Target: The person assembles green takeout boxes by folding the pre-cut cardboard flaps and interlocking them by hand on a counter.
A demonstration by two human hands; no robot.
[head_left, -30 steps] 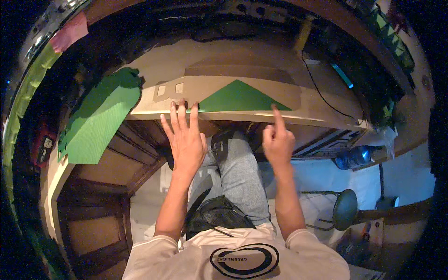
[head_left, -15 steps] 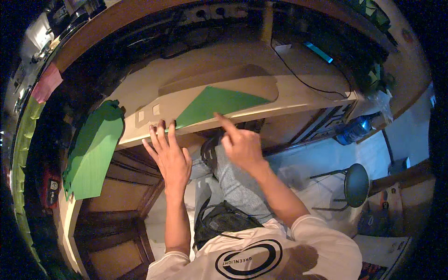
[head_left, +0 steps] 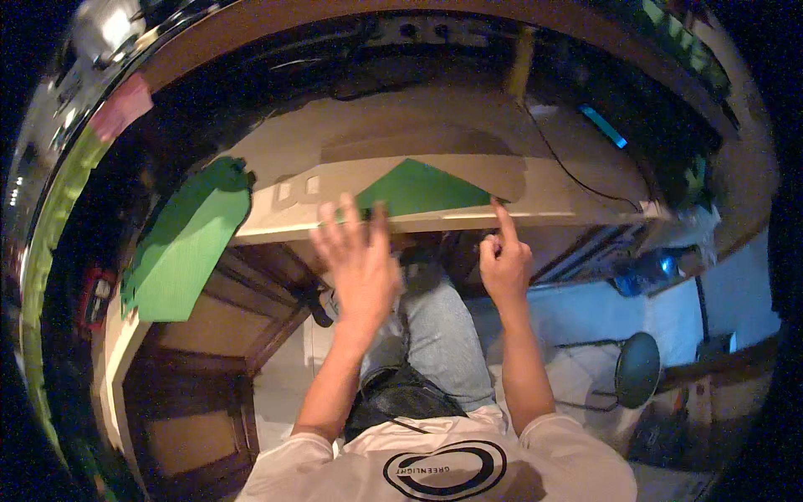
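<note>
The left hand [head_left: 361, 269], blurred, spreads wide by the green triangle's [head_left: 422, 191] left end; the right hand [head_left: 506, 258] points at its right corner, grip unclear. The triangle lies along the worktop's [head_left: 569, 191] front edge, green sheets [head_left: 188, 259] leftward, a stool [head_left: 638, 370] off right.

Looks steeply down from the wearer's head through a wide fisheye lens, facing forward over the counter [head_left: 452, 109]. Sits near above both hands [head_left: 364, 268] [head_left: 506, 263], mid-view, and the wearer's shirt [head_left: 351, 464] along the lower edge.
</note>
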